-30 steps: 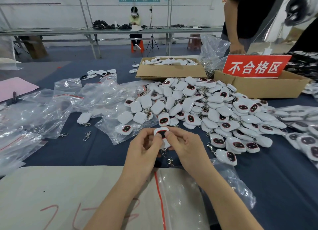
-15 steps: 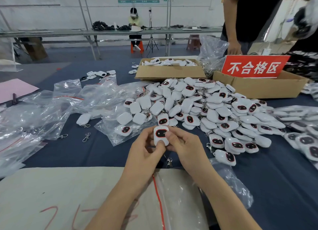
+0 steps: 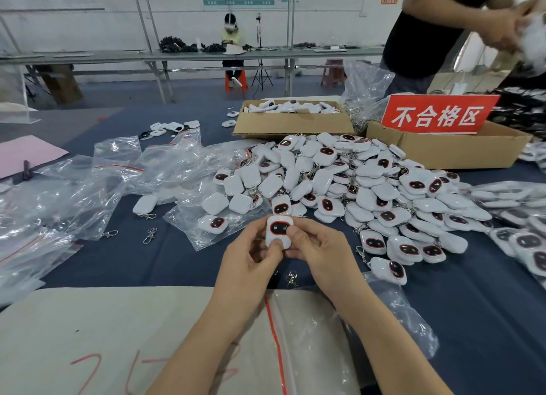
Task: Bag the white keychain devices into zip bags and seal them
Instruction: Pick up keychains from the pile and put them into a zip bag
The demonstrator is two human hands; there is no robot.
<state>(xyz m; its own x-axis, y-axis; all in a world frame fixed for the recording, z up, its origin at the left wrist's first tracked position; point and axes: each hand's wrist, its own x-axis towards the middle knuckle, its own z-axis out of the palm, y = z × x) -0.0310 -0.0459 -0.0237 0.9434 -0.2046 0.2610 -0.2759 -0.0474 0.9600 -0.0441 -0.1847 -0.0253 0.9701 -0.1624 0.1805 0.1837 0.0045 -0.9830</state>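
I hold one white keychain device (image 3: 278, 230) upright with its dark red-rimmed screen facing me, and its metal clasp (image 3: 291, 278) dangles below. My left hand (image 3: 251, 258) grips its left side with the thumb on the lower front. My right hand (image 3: 317, 254) grips its right side. A large pile of white keychain devices (image 3: 354, 187) covers the blue cloth just beyond. An empty zip bag (image 3: 298, 344) with a red seal line lies under my wrists. More zip bags (image 3: 97, 185) lie heaped at the left.
Two cardboard boxes stand at the back: one (image 3: 292, 122) holds white devices, the other (image 3: 449, 146) carries a red sign (image 3: 437, 115). A person in black (image 3: 437, 31) stands at the far right. Loose clasps (image 3: 149, 235) lie on the cloth. A beige sheet (image 3: 103, 341) covers the near edge.
Both hands have lifted the device slightly and turned it upright, so its screen now faces me, with small lit marks on it. The person at the back right raised both hands.
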